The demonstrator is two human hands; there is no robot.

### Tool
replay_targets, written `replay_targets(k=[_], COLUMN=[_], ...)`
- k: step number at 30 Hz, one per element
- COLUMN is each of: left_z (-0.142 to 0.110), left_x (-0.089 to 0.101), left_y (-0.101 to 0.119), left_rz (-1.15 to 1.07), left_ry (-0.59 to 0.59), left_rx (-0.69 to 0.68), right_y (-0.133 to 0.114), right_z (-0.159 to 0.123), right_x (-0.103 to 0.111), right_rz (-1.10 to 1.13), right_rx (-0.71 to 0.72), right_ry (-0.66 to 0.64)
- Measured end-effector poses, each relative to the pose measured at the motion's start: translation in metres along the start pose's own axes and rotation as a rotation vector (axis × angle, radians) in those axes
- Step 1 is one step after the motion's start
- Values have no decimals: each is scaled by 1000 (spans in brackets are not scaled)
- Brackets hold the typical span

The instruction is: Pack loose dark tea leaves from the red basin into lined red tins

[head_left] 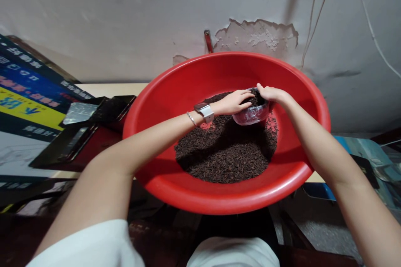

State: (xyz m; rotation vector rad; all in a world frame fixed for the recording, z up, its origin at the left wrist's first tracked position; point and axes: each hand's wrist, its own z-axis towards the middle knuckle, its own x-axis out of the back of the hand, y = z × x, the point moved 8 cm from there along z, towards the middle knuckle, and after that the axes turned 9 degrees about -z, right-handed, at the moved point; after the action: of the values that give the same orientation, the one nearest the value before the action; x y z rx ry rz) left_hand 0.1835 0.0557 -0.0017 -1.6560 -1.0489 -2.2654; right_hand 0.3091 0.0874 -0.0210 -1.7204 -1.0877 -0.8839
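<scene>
A big red plastic basin (219,202) holds dark, loose dried bits like tea leaves (225,160) spread over its bottom. Inside it, a clear plastic bowl (250,117) is tilted and carries more of these leaves. My right hand (271,93) grips the bowl's far right rim, thumb on top and the other fingers hidden. Across the bowl's left side reaches my left hand (238,101), its fingers stretched out over the mouth and touching the leaves there. A watch and a thin bracelet are on my left wrist.
Under the basin is a pale tabletop (115,89) against a peeling wall (125,25). Left of the basin lie dark red and black boxes (84,142) beside a printed carton (28,100). A blue stool or seat (366,154) stands at right. Cords hang on the wall.
</scene>
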Motion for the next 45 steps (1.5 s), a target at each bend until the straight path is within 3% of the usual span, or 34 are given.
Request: replay_targets(k=[7,12,19,23,28,30,35,40,45], left_z=[5,11,-40,-48,-35,-35,-54,-67,-65], left_x=[7,-3,24,38,23,21,41,17,7], left_y=[-5,3,1,-11,-10,-11,-28,-56,-37], left_rz=[6,30,54,55,17,-41,-65,-163,-135], left_ry=[44,-65,-105,-3,2,16,264,154,191], left_rx=[12,-33,92,156,82,114,263,468,351], right_y=[1,0,1,2,3,4,4,1,3], right_z=[0,-4,2,1,2,3,2,-3,-3], right_x=[-2,-1,-4,-5,-6,-6,-3,-2,-3], right_rz=[10,-5,12,9,17,11,5,-34,-32], right_rx=[8,-9,-6,-7,-14,-17,-12,11,15], right_ry=[-15,-8,-28,-25,-38,-37,-23,-37,-41])
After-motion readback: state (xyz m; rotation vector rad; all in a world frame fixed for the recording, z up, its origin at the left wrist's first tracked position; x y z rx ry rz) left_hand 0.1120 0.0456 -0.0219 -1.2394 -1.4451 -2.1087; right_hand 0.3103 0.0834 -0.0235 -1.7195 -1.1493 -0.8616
